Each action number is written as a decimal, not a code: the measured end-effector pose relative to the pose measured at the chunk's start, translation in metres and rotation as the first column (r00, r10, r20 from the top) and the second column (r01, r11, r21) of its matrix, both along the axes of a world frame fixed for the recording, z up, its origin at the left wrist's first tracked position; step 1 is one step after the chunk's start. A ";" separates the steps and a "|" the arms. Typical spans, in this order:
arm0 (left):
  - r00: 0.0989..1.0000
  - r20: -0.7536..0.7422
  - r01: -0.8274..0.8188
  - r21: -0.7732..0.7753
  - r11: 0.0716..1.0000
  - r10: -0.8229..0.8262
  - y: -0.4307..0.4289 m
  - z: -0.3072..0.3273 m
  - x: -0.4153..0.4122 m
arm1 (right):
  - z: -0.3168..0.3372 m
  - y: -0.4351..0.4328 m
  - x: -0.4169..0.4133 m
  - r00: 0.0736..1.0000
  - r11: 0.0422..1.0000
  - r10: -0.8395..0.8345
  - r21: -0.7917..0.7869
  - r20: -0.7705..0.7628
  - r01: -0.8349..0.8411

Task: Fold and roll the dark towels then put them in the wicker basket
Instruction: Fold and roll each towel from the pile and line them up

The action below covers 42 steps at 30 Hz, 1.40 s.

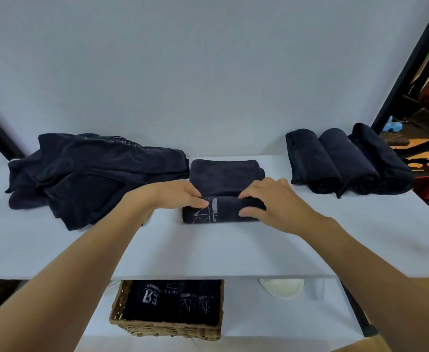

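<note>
At the left end of the white tabletop, a loose heap of dark navy cloth towels lies crumpled, with printed lettering along one edge. It reads as the stock waiting to be worked, set within reach of the left arm.

Below the table's near edge, on a lower white shelf, the brown woven wicker basket stands open-topped. Several rolled dark towels are packed side by side in it, logos up. Placed there, it likely lets a finished roll be lowered straight in.

Above, the left hand lies on the left end of the middle dark printed towel, fingers curled over the top of its rolled part. That towel is half rolled: a tight cylinder lies nearest the person, and the folded flat remainder stretches away toward the wall. The right hand clasps the roll's right end, fingers hooked over the top and thumb pressed against the near face. One hand at each end probably holds the roll even, so it does not turn cone-shaped as it is pushed away.

Under the table, right of the basket, a white ribbed paper plate sits partly hidden.

At the right end, three dark rolled towels lie touching in a row, apparently parked until they go into the basket.
</note>
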<state>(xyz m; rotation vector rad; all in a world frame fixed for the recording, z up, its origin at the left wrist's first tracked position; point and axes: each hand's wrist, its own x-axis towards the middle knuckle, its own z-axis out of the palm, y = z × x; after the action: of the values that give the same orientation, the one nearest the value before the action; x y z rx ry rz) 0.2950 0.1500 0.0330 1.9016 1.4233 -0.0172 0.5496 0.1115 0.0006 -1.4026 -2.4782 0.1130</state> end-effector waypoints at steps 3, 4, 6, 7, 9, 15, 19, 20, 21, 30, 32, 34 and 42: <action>1.000 -0.015 -0.017 0.240 0.971 0.021 -0.002 0.005 0.001 | 0.011 0.016 -0.005 0.999 0.986 -0.026 -0.166 -0.047 0.018; 1.000 -0.020 -0.009 0.382 0.924 0.019 -0.006 0.005 0.003 | 0.013 0.021 -0.006 0.998 0.976 -0.039 -0.215 -0.042 0.029; 0.992 -0.118 0.103 0.611 0.785 -0.039 -0.018 0.003 0.008 | 0.015 0.032 -0.006 0.997 0.949 -0.066 -0.311 -0.031 0.053; 0.978 -0.196 0.190 0.679 0.709 -0.074 -0.024 0.000 0.011 | 0.015 0.037 -0.007 0.996 0.930 -0.085 -0.361 -0.037 0.066; 0.938 -0.332 0.324 0.728 0.604 -0.103 -0.026 -0.010 0.015 | 0.018 0.043 -0.008 0.990 0.889 -0.124 -0.451 -0.065 0.082; 0.970 -0.209 0.221 0.556 0.801 -0.123 0.008 -0.008 0.010 | 0.020 0.025 -0.032 0.977 0.980 -0.199 0.042 0.081 0.196; 0.982 -0.125 0.181 0.375 0.909 -0.144 0.032 0.000 0.011 | 0.003 0.009 -0.035 0.984 0.980 -0.125 0.170 0.125 0.102; 0.977 -0.145 0.197 0.355 0.914 -0.154 0.036 0.002 0.014 | 0.003 0.012 -0.032 0.984 0.986 -0.126 0.125 0.123 0.111; 0.970 -0.179 0.221 0.353 0.909 -0.166 0.038 0.004 0.016 | 0.005 0.017 -0.032 0.985 0.990 -0.130 0.078 0.116 0.121; 0.859 -0.508 0.423 0.627 0.654 -0.069 0.013 -0.002 0.035 | 0.030 0.075 -0.024 0.982 0.884 -0.139 -0.464 -0.124 0.067; 0.875 -0.478 0.394 0.608 0.689 -0.078 0.021 -0.003 0.033 | 0.031 0.080 -0.024 0.976 0.863 -0.162 -0.502 -0.149 0.066; 0.919 -0.374 0.327 0.545 0.772 -0.125 0.036 -0.001 0.032 | 0.032 0.080 -0.027 0.978 0.890 -0.175 -0.444 -0.113 0.108; 0.979 -0.143 0.172 0.209 0.963 -0.144 0.082 0.011 0.028 | 0.014 0.064 -0.039 0.990 0.995 -0.086 0.054 0.112 0.081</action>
<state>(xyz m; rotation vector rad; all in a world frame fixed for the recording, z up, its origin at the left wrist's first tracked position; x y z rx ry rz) 0.3230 0.2323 0.0443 2.2299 1.3996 -0.0594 0.5104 0.1755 0.0144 -1.5294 -2.4898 -0.0463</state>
